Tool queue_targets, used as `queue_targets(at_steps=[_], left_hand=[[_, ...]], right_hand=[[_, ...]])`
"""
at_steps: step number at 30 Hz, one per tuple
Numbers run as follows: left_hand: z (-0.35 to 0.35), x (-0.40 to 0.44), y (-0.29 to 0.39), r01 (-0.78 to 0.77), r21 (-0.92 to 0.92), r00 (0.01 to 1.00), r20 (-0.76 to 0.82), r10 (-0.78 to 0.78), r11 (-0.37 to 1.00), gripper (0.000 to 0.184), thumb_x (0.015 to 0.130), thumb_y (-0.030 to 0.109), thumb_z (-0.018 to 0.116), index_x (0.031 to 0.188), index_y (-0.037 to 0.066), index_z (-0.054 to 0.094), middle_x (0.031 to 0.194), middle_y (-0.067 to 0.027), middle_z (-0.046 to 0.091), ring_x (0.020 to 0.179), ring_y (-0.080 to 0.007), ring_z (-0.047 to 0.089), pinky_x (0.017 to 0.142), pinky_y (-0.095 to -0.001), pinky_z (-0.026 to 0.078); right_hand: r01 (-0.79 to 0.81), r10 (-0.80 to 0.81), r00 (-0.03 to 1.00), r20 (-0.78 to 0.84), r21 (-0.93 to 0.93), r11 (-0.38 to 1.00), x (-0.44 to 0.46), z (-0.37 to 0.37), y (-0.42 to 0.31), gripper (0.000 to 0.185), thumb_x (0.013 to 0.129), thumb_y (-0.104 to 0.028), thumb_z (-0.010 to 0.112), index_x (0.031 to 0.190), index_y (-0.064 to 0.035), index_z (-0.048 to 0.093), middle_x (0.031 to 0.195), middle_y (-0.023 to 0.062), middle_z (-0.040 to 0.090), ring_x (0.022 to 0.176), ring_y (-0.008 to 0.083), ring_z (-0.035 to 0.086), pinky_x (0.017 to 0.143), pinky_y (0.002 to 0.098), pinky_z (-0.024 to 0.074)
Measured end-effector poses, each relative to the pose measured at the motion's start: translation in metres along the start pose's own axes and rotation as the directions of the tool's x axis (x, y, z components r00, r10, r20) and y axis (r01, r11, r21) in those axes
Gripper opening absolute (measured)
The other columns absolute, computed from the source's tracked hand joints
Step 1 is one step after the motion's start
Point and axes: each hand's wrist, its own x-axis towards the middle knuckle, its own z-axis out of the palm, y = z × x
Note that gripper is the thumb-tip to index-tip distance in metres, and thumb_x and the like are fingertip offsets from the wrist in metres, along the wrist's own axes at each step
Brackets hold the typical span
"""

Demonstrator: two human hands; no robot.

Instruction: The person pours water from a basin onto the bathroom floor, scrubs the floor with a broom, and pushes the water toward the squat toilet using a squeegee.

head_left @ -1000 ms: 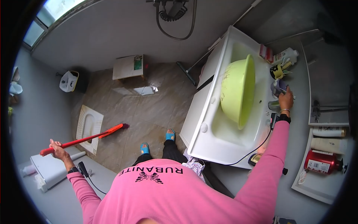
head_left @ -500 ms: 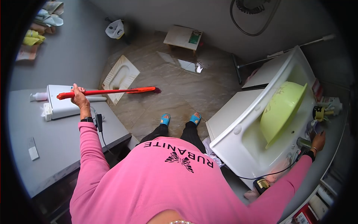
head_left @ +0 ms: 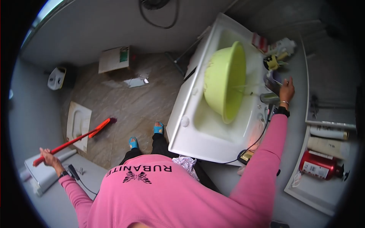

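Observation:
My left hand (head_left: 49, 157) is wrapped round the red handle of a long-handled brush (head_left: 72, 142). Its orange head with dark bristles points away, past the squat toilet (head_left: 78, 123). At the sink, my right hand (head_left: 287, 91) is curled beside the metal faucet (head_left: 269, 98) and a purple-grey cup (head_left: 272, 80); what its fingers grip is hidden. A large yellow-green basin (head_left: 218, 76) stands tilted on its side in the white sink (head_left: 201, 129). From the faucet side a thin pale streak, perhaps water, reaches toward the basin.
A small white stool (head_left: 110, 62) and a bin (head_left: 57, 78) stand by the far wall. A shiny wet patch (head_left: 137, 82) lies on the floor. Behind the sink are bottles (head_left: 283, 46) and a black cable (head_left: 255, 143). A shelf at right holds a red pump bottle (head_left: 319, 165).
The view has swung to the right. The brush's handle, level before, now slants in view, its grip end lower. My right hand stays by the faucet, and a streak now shows beside the basin.

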Motion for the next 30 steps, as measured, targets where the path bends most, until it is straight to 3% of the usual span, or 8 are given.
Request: queue_targets(at_steps=[7,13,16,18,20,22,24,30], left_hand=[[0.022,-0.014,0.011,0.000,0.101,0.999,-0.044,0.005,0.995,0.028,0.082,0.020,0.056,0.065,0.011,0.035,0.055,-0.0005,0.040,0.048,-0.0091,0.039,0.046,-0.0212,0.036],[0.045,-0.009,0.000,-0.009,0.065,0.999,0.045,0.006,0.998,0.027,0.081,0.018,0.057,0.063,0.010,0.039,0.055,-0.0008,0.042,0.048,-0.0081,0.040,0.045,-0.0205,0.035],[0.058,-0.012,-0.001,-0.023,0.056,0.998,0.054,0.020,0.998,0.026,0.080,0.018,0.059,0.063,0.009,0.042,0.054,-0.0008,0.043,0.045,-0.0076,0.040,0.044,-0.0203,0.034],[0.061,-0.010,-0.005,-0.066,0.041,0.995,0.077,0.063,0.997,0.026,0.080,0.018,0.059,0.062,0.008,0.042,0.054,-0.0006,0.042,0.045,-0.0077,0.039,0.043,-0.0203,0.034],[0.064,-0.014,-0.002,-0.063,0.041,0.995,0.078,0.060,0.997,0.026,0.080,0.017,0.059,0.062,0.008,0.043,0.053,-0.0005,0.042,0.045,-0.0077,0.039,0.042,-0.0201,0.034],[0.068,-0.013,-0.003,-0.058,0.049,0.996,0.068,0.055,0.997,0.025,0.080,0.017,0.059,0.062,0.008,0.043,0.053,-0.0004,0.042,0.045,-0.0076,0.039,0.042,-0.0199,0.034],[0.065,-0.008,-0.007,-0.062,0.036,0.993,0.101,0.058,0.997,0.025,0.079,0.016,0.059,0.062,0.008,0.044,0.053,-0.0004,0.042,0.045,-0.0078,0.039,0.042,-0.0195,0.034],[0.064,0.003,-0.018,-0.103,0.014,0.986,0.133,0.100,0.995,0.022,0.079,0.015,0.059,0.063,0.007,0.046,0.053,0.0003,0.043,0.044,-0.0075,0.040,0.041,-0.0194,0.034]], right_hand=[[-0.145,0.145,0.985,0.098,-0.012,0.989,-0.009,-0.027,-0.014,0.039,0.073,-0.019,0.058,0.110,-0.0074,0.051,0.092,0.0181,0.059,0.085,0.0337,0.057,0.074,0.0387,0.0449],[-0.039,0.055,0.984,-0.167,0.098,0.994,-0.035,-0.044,-0.032,0.036,0.073,-0.013,0.056,0.106,-0.0007,0.050,0.099,0.0171,0.055,0.097,0.0332,0.050,0.084,0.0370,0.0395],[0.085,-0.042,0.968,-0.249,0.164,0.983,-0.062,-0.061,-0.053,0.028,0.075,-0.015,0.056,0.099,-0.0003,0.054,0.091,0.0165,0.058,0.087,0.0310,0.055,0.076,0.0369,0.0434],[-0.151,0.176,0.984,-0.029,0.385,0.910,-0.086,-0.063,-0.066,0.021,0.078,-0.018,0.055,0.087,0.0004,0.058,0.078,0.0142,0.061,0.071,0.0279,0.059,0.064,0.0341,0.0464],[-0.128,0.092,0.990,0.110,0.394,0.910,-0.114,-0.050,-0.061,0.022,0.079,-0.021,0.055,0.079,0.0009,0.058,0.065,0.0116,0.061,0.057,0.0234,0.059,0.055,0.0305,0.0462],[-0.389,0.191,0.887,0.420,0.457,0.800,-0.141,-0.038,-0.059,0.022,0.079,-0.021,0.055,0.076,0.0013,0.058,0.064,0.0112,0.060,0.056,0.0184,0.059,0.051,0.0279,0.0449],[-0.510,0.205,0.780,0.592,0.409,0.757,-0.165,-0.037,-0.063,0.022,0.080,-0.020,0.055,0.080,0.0019,0.059,0.065,0.0106,0.060,0.052,0.0140,0.058,0.046,0.0263,0.0448],[-0.650,0.213,0.637,0.741,0.367,0.666,-0.203,-0.038,-0.063,0.024,0.079,-0.015,0.055,0.090,0.0062,0.057,0.072,0.0126,0.061,0.055,0.0151,0.060,0.045,0.0245,0.0493]])
